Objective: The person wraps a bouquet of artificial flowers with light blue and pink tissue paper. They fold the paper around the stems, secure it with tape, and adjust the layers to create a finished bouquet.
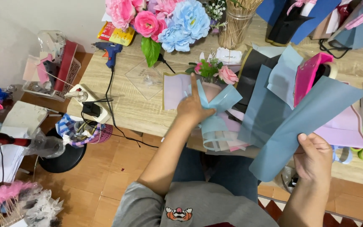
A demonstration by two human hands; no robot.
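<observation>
My left hand (193,106) grips a small bouquet (213,72) of pink roses and green leaves wrapped in pink and light blue paper (225,99), holding it at the wooden table's front edge with the index finger pointing up. My right hand (313,158) pinches the lower corner of a large blue-grey wrapping sheet (307,122) that slants up to the right, close to the bouquet's right side. More blue and lilac sheets (269,101) lie stacked beneath it on the table.
At the table's (131,105) back stand big pink and blue artificial flowers (164,21) and a jar of sticks (235,25). A blue glue gun (110,51) and power strip (87,101) sit left. A pink tape dispenser (309,73), scissors and pens lie right. A stool (61,157) stands below.
</observation>
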